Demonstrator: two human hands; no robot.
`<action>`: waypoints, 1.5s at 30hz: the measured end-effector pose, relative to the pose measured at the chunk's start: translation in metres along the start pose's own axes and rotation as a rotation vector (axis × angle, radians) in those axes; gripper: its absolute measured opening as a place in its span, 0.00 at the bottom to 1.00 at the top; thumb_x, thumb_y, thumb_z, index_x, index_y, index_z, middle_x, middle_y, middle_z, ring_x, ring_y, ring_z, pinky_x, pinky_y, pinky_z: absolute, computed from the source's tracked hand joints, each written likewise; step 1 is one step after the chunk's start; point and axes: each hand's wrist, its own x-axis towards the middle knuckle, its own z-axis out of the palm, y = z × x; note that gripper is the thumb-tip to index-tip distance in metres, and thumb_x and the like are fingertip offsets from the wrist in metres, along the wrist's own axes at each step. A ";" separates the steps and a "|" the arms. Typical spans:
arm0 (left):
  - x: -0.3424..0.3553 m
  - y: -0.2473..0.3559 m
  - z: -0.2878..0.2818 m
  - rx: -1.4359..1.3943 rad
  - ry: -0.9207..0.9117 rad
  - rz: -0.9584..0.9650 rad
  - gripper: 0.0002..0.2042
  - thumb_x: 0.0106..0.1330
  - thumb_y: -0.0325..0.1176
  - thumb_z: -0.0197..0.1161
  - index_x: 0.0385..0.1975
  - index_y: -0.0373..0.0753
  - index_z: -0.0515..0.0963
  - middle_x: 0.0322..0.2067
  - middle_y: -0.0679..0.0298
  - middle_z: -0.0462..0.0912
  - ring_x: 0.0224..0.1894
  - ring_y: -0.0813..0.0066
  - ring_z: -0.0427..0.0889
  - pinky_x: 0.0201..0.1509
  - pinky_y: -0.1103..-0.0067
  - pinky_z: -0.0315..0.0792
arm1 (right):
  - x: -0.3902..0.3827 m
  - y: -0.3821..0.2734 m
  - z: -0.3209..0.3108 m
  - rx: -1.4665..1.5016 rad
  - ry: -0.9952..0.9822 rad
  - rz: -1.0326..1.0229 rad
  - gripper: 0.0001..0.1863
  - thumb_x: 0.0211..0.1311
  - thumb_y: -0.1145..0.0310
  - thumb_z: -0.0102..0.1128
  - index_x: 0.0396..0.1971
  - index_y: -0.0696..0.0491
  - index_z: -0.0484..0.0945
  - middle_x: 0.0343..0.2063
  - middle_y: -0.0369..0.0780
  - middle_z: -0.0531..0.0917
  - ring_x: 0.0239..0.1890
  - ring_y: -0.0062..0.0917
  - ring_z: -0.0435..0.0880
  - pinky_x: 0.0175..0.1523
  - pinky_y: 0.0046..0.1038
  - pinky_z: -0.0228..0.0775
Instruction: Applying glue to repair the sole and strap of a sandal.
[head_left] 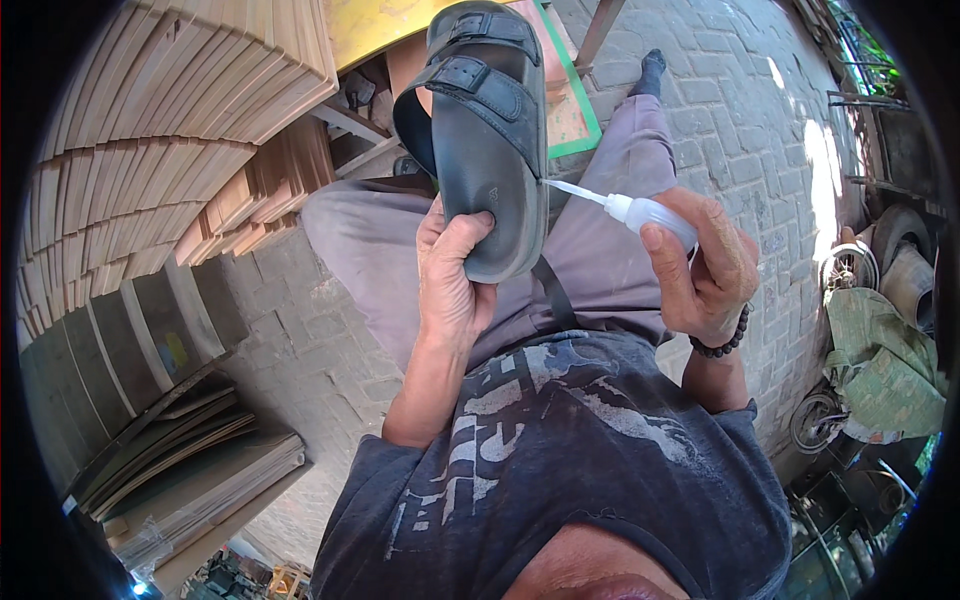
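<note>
One black open-toed sandal with two buckled straps (478,160), held over the lap, toe end overlapping the near-left corner of a green-edged flat board (575,147); left hand (455,265) closed on its heel end, thumb flat on the footbed, remaining fingers behind the sole; one translucent white plastic squeeze bottle with a long thin nozzle (640,213), gripped between thumb and bent forefinger of the right hand (708,270), nozzle tip at the sole's right edge; step in hand, as judged: applying liquid, perhaps glue, along that edge; next move seemingly called for a light squeeze and steady tracing; sole's underside and bottle's base were hidden; tip contact and any liquid could not be told.
</note>
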 end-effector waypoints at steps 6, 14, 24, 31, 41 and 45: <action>0.001 0.000 -0.002 -0.009 0.009 0.002 0.13 0.58 0.24 0.60 0.43 0.28 0.76 0.38 0.56 0.84 0.36 0.69 0.86 0.43 0.75 0.82 | 0.004 0.001 0.003 -0.009 -0.007 0.004 0.12 0.55 0.75 0.68 0.38 0.61 0.80 0.29 0.41 0.84 0.19 0.24 0.78 0.23 0.24 0.67; -0.001 0.002 -0.008 -0.026 -0.007 -0.044 0.16 0.57 0.21 0.57 0.46 0.30 0.76 0.40 0.59 0.83 0.39 0.74 0.84 0.48 0.78 0.80 | 0.011 0.001 -0.001 0.014 -0.023 0.099 0.10 0.56 0.74 0.67 0.37 0.60 0.80 0.27 0.39 0.83 0.18 0.21 0.75 0.22 0.22 0.64; -0.004 0.002 -0.003 0.010 -0.005 -0.025 0.13 0.55 0.24 0.60 0.41 0.28 0.77 0.36 0.56 0.82 0.36 0.69 0.84 0.44 0.75 0.79 | 0.019 0.009 0.002 -0.010 -0.009 0.046 0.10 0.56 0.73 0.68 0.37 0.60 0.80 0.27 0.39 0.82 0.17 0.20 0.74 0.22 0.22 0.62; -0.005 0.000 -0.005 -0.019 -0.069 -0.024 0.16 0.56 0.21 0.58 0.45 0.28 0.76 0.39 0.57 0.83 0.38 0.72 0.84 0.46 0.77 0.80 | 0.027 0.014 0.002 -0.052 0.006 0.044 0.11 0.56 0.73 0.68 0.38 0.59 0.80 0.28 0.39 0.83 0.16 0.20 0.74 0.21 0.22 0.63; -0.004 -0.002 -0.010 -0.035 -0.109 -0.030 0.17 0.56 0.20 0.56 0.47 0.28 0.75 0.40 0.57 0.83 0.38 0.73 0.85 0.46 0.77 0.81 | 0.033 0.018 0.003 -0.067 0.027 -0.001 0.09 0.62 0.71 0.66 0.39 0.60 0.80 0.23 0.36 0.79 0.18 0.11 0.68 0.21 0.18 0.54; -0.005 -0.001 -0.008 -0.034 -0.099 -0.026 0.17 0.56 0.20 0.57 0.48 0.28 0.75 0.40 0.56 0.83 0.39 0.73 0.85 0.46 0.77 0.81 | 0.032 0.018 0.003 -0.086 0.017 -0.005 0.09 0.62 0.72 0.66 0.38 0.60 0.80 0.23 0.36 0.79 0.18 0.11 0.68 0.21 0.18 0.53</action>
